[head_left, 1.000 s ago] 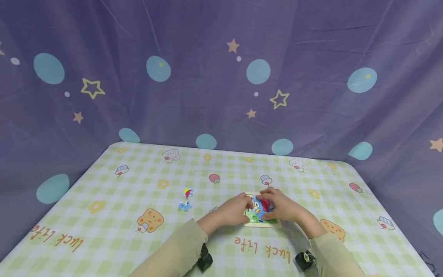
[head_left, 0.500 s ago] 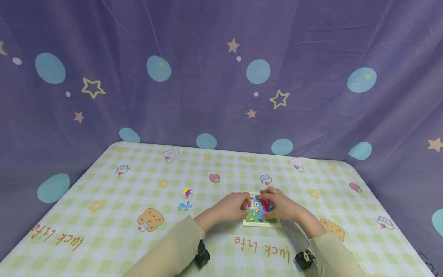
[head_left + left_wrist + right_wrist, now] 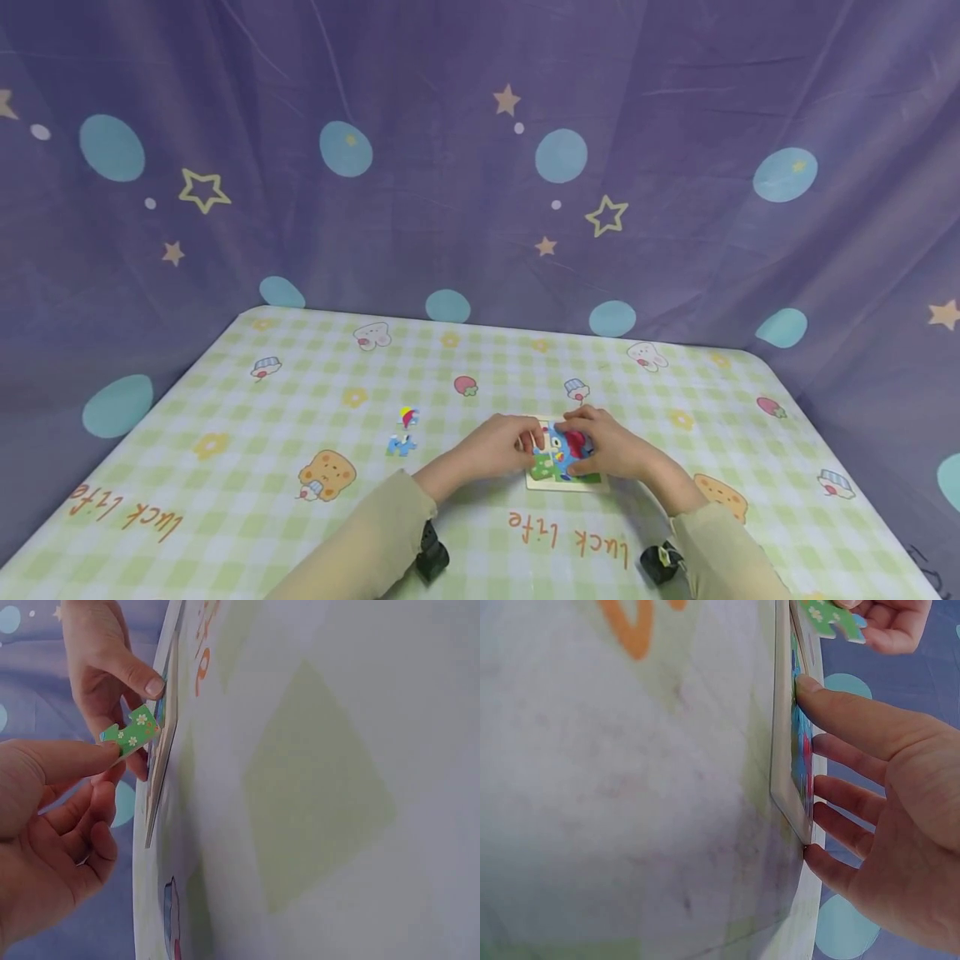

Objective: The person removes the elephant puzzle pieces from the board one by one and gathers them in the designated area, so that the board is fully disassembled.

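right of lower centre, the left hand (image 3: 489, 447) is pinching a green piece (image 3: 133, 736) over the puzzle board (image 3: 567, 487); the right hand (image 3: 617, 447), fingers loosely spread, rests on this board. left of centre lie two loose pieces (image 3: 402, 447); behind hangs a purple curtain (image 3: 450, 217).

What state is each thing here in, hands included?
Left hand: pinching the green piece
Green piece: tilted; contact with puzzle board unclear
Right hand: touching the puzzle board
Puzzle board: flat on the cloth, pieces inside
Red-and-yellow piece: lying loose
Blue piece: lying loose
Cloth: spread out
Curtain: hanging, creased
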Motion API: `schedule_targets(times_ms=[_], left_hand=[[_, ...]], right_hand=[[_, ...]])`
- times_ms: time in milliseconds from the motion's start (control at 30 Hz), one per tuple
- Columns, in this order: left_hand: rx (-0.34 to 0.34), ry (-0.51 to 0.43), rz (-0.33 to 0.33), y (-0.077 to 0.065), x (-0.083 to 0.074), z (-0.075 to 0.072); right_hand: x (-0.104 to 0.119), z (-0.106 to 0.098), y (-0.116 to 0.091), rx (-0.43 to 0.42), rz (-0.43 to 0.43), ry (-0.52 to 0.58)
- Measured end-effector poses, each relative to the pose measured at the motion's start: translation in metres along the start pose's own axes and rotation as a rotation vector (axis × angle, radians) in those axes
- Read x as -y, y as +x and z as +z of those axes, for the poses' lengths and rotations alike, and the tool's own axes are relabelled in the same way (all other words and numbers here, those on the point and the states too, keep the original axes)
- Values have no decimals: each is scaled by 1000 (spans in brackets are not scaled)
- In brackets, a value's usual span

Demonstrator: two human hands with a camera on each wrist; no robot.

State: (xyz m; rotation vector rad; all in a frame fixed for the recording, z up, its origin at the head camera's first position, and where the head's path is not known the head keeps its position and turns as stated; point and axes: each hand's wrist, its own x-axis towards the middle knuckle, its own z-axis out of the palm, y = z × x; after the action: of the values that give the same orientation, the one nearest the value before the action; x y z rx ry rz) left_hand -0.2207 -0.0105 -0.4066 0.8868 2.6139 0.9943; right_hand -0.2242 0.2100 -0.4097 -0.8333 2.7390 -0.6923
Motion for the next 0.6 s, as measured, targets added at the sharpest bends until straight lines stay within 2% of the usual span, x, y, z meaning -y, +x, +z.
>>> schedule_targets(times_ms=[167,600], left_hand=[[-21,-30,22,-6,6,-7],[-62,-62,1,-29,23,-28]], right_hand=[[0,0,0,-4,-5,-4],[-2,2,0,-1,17,-6]])
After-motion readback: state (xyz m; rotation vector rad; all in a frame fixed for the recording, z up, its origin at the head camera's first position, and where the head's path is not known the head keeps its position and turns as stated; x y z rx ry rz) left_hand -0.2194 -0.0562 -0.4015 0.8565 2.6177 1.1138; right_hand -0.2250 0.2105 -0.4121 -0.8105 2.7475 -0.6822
